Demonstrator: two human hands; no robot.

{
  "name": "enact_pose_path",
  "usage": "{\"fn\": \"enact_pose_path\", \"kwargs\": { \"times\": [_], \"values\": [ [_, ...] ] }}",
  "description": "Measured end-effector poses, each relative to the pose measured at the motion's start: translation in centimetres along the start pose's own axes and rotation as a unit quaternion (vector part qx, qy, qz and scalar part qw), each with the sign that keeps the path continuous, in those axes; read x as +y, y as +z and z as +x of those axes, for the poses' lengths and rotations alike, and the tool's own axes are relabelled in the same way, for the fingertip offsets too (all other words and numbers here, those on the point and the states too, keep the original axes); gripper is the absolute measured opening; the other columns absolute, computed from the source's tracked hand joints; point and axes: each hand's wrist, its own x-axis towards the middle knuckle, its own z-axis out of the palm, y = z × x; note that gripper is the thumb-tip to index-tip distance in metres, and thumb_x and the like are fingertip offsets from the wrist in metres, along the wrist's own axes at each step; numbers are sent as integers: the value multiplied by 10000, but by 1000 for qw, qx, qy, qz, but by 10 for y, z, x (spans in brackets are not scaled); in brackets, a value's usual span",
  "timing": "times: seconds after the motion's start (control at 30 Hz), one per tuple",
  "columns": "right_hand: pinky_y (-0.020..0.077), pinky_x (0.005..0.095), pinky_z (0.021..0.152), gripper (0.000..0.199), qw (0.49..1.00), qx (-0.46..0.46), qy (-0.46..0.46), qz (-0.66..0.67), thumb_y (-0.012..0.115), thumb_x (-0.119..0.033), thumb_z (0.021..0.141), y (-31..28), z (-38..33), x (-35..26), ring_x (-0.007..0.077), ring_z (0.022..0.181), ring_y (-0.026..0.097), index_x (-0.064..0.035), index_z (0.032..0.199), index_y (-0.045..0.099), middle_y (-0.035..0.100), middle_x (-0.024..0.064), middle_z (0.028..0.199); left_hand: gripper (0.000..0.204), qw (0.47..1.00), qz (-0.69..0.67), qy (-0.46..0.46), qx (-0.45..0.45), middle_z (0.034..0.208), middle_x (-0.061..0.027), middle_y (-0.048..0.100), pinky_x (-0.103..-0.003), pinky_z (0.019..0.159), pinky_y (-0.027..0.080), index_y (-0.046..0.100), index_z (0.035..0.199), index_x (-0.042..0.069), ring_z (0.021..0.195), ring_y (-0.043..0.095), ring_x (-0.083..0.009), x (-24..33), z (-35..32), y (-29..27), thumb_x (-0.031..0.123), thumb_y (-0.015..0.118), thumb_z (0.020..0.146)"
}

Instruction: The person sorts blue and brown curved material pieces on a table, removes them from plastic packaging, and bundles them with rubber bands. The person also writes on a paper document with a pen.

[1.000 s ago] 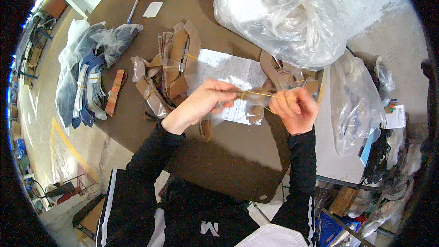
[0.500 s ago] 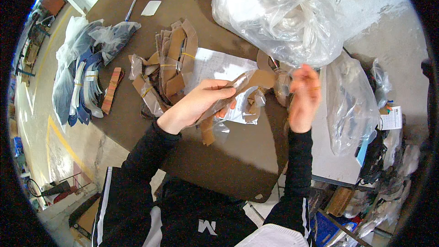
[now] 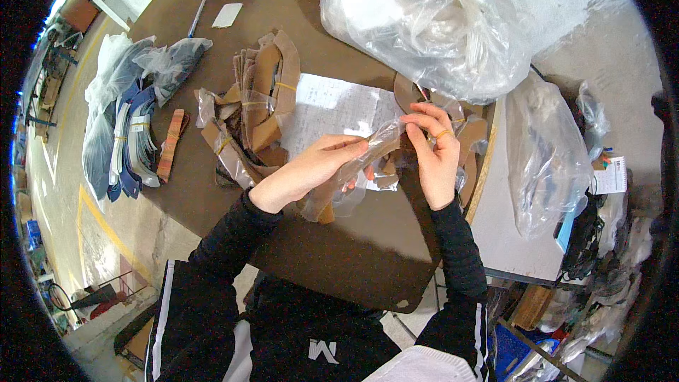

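Observation:
My left hand is closed round a curved brown fabric piece wrapped in clear plastic film, thumb on top. The piece slants up to the right, and its lower end hangs below the hand. My right hand pinches the plastic at the upper right end, with a thin yellow rubber band round one of its fingers. Beneath lies a white printed sheet. Bundles of brown curved fabric pieces, banded and partly in plastic, lie left of it. More brown pieces rest beyond my right hand.
A large clear plastic bag stands at the back right, another on the grey side table. Dark blue and white strips and a reddish striped bundle lie at left. A pen and white card are at the back.
My right hand has come left and down from an open, blurred position to pinch the plastic's end. My left hand keeps its hold on the wrapped piece.

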Motion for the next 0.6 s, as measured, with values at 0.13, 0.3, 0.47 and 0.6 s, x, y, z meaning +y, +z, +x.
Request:
{"fn": "enact_pose_path", "kwargs": {
  "times": [0.13,0.3,0.47,0.6],
  "values": [
    [405,330,939,66,1000,6,-6,-2,654,-60,838,-3,-1,-2,226,1045,560,-10,874,680,617,100,1100,316,1000,19,12,-12,853,-26,647,-229,553,429,607,1063,35,641,541,-83,3,-1,1,314,472,1005],
    [405,322,932,67,1000,1,-11,14,635,-54,856,-5,-1,-4,208,1040,555,-2,885,666,614,98,1101,263,998,31,48,-20,851,-29,643,-236,562,422,611,1032,32,639,533,-89,-7,5,-5,270,507,990],
    [405,283,902,231,985,76,75,138,555,-132,950,-7,2,-6,143,990,533,-13,1146,592,592,68,1122,228,998,-12,59,-2,833,-30,635,-240,561,417,611,1037,23,648,536,-94,4,-1,-8,222,519,974],
    [415,322,928,409,943,66,133,298,529,-301,973,-14,5,-2,144,1054,526,-27,1276,511,554,61,1213,194,996,-32,72,33,792,-25,627,-238,528,400,620,1018,26,627,532,-94,14,-7,-9,182,529,948]
  ]
}}
